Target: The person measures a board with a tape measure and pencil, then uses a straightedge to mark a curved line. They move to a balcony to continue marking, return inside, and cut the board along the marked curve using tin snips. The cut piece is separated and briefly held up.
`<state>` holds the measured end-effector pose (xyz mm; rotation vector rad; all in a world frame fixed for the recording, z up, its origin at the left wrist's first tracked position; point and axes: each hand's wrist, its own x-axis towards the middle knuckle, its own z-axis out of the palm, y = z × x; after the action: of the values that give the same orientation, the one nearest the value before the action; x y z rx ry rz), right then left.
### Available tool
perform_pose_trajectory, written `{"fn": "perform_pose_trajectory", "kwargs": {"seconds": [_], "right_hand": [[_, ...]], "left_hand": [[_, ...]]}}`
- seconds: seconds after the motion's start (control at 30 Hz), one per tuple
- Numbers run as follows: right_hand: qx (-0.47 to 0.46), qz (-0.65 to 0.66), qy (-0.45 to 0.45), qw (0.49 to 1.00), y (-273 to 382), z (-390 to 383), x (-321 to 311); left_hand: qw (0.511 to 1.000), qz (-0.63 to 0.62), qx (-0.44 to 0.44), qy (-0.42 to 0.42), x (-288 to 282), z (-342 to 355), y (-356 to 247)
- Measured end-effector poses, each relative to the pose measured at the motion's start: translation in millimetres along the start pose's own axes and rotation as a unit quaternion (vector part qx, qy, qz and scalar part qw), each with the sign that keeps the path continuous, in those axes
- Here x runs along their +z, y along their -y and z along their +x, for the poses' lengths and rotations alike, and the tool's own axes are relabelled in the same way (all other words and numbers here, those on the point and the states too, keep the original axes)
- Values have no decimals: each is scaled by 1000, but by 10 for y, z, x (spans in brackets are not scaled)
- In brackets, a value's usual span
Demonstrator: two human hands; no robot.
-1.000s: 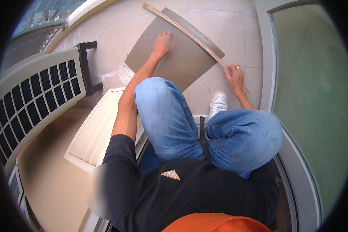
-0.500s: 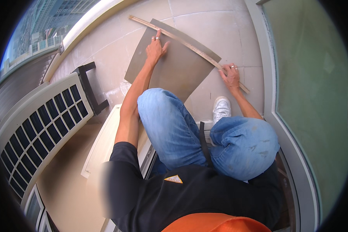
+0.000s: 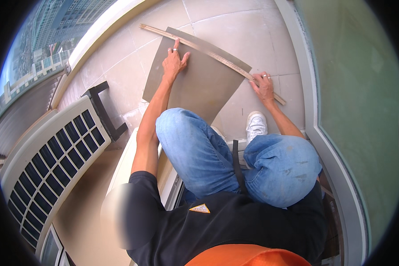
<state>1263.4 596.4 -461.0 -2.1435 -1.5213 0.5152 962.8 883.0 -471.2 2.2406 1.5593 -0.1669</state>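
A grey-brown flat sheet (image 3: pixel 195 86) lies on the tiled floor ahead of my knees. Across its far edge runs a long thin wooden strip (image 3: pixel 217 57), its two ends reaching past the sheet. My left hand (image 3: pixel 174 64) rests over the sheet's left part, index finger stretched onto the strip and thumb spread; the other fingers are partly bent. Beyond the sheet's right corner, my right hand (image 3: pixel 264 87) has its fingers closed on the strip near the right end. Both hands wear rings.
On the left stands a pale unit with a dark grille (image 3: pixel 60 159), beside a black bracket (image 3: pixel 103 108). A framed glass door (image 3: pixel 354 111) bounds the right side. A low wall (image 3: pixel 106 37) curves along the far left. My white shoe (image 3: pixel 256 124) is near the sheet.
The view has turned slightly. Both hands, the strip and the sheet keep nearly the same places relative to each other.
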Motion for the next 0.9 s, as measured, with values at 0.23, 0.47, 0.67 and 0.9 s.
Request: {"fn": "perform_pose_trajectory", "kwargs": {"seconds": [0.23, 0.47, 0.67, 0.9], "right_hand": [[-7, 9, -3, 1000, -37, 7, 1], [-21, -3, -1, 1000, -100, 27, -17], [-35, -12, 8, 999, -92, 38, -54], [-24, 3, 3, 1000, -86, -31, -39]], "left_hand": [[1000, 5, -3, 15, -31, -1, -20], [994, -28, 38, 101, -51, 137, 194], [986, -91, 76, 119, -40, 220, 350], [982, -96, 82, 142, -65, 254, 359]]}}
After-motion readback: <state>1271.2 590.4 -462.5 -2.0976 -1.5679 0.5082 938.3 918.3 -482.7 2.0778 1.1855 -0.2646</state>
